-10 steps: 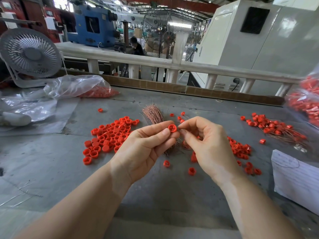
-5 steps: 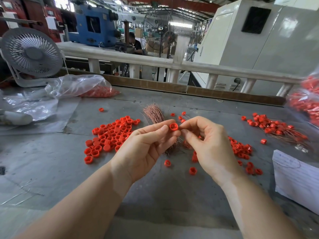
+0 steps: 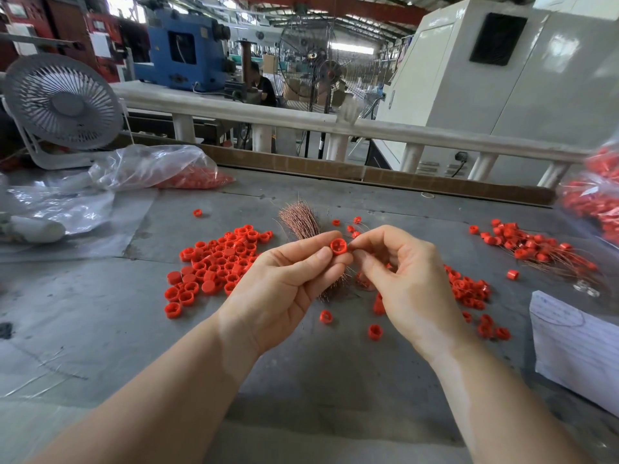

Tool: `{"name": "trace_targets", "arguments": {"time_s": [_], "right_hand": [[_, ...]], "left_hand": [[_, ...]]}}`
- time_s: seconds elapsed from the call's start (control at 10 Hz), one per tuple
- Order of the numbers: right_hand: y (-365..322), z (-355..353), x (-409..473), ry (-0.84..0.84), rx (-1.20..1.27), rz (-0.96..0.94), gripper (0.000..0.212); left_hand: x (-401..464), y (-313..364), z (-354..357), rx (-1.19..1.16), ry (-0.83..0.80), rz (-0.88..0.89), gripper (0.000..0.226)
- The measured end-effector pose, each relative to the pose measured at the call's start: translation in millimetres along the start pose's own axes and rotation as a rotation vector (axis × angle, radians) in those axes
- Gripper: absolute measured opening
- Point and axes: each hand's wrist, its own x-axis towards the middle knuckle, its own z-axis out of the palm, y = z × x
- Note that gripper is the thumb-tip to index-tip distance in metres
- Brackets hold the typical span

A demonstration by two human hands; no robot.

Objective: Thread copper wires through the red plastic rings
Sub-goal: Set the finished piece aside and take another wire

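Observation:
My left hand point(image 3: 284, 286) pinches a red plastic ring point(image 3: 338, 246) between thumb and forefinger, above the grey table. My right hand point(image 3: 405, 283) has its thumb and forefinger pinched right beside the ring; a thin copper wire there is too fine to make out clearly. A bundle of copper wires point(image 3: 301, 221) lies on the table just behind my hands, partly hidden by them. A pile of loose red rings point(image 3: 217, 262) lies to the left.
More red rings point(image 3: 469, 289) lie right of my hands, and rings with wires through them point(image 3: 536, 249) at far right. Plastic bags of rings sit at back left point(image 3: 160, 169) and right edge point(image 3: 596, 202). A fan point(image 3: 63, 105), a paper sheet point(image 3: 576, 343).
Both hands stay almost still with the ring held between them; my right fingertips have shifted slightly against the ring.

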Motion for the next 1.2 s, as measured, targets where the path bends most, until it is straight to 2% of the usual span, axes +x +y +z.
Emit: {"name": "trace_targets", "arguments": {"time_s": [0.4, 1.2], "right_hand": [[1.8, 0.1, 0.4, -0.008, 0.005, 0.016, 0.017], [0.9, -1.1, -0.5, 0.017, -0.113, -0.026, 0.015]], "left_hand": [[0.5, -1.3, -1.0, 0.032, -0.002, 0.038, 0.024], [-0.3, 2.5, -1.3, -0.011, -0.026, -0.056, 0.022]]}}
